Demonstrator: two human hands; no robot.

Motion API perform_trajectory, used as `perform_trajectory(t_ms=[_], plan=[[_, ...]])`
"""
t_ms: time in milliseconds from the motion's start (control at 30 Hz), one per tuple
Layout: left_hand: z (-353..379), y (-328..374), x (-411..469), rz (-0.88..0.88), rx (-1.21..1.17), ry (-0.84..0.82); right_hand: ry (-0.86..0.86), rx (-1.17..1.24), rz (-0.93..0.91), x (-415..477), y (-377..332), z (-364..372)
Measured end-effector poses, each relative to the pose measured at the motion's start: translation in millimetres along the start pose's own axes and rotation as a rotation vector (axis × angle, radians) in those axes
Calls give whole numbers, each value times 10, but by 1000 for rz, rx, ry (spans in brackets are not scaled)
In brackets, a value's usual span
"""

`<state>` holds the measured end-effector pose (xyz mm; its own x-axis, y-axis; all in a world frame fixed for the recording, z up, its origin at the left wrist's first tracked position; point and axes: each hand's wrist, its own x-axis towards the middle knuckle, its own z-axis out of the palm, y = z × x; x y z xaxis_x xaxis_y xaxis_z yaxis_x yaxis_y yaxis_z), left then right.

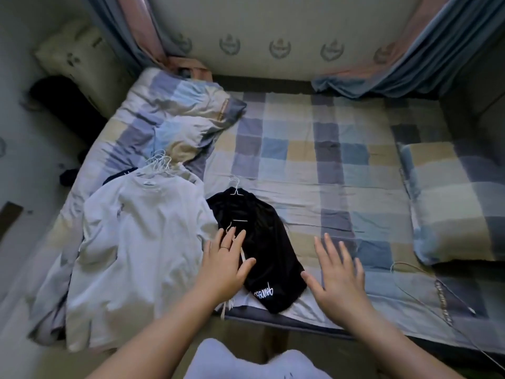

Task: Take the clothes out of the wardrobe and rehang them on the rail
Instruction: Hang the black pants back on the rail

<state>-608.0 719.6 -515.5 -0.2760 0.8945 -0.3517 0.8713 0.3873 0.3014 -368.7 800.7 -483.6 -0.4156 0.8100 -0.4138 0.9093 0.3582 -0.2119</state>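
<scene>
A black garment (262, 258) with white lettering lies on the bed on a white wire hanger (235, 188). Left of it is a pile of white shirts (134, 242) on several white hangers (161, 162). My left hand (225, 265) lies flat, fingers straight, across the black garment's left edge, beside a second hanger hook. My right hand (337, 274) hovers open with spread fingers just right of the black garment, over the sheet. Neither the wardrobe nor the rail is in view.
The bed has a checked sheet (328, 160). A bunched checked quilt (175, 113) lies at its far left and a checked pillow (448, 198) at the right. Curtains (426, 58) hang along the far wall. A thin cable (426, 291) runs along the near right edge.
</scene>
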Motion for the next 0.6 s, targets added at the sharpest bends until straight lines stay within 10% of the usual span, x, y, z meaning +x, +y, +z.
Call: perform_trajectory(t_ms=[600], plan=[[1234,-1263,2658,-129,-162,-144,-145,63,-63,2980,-209,1609]])
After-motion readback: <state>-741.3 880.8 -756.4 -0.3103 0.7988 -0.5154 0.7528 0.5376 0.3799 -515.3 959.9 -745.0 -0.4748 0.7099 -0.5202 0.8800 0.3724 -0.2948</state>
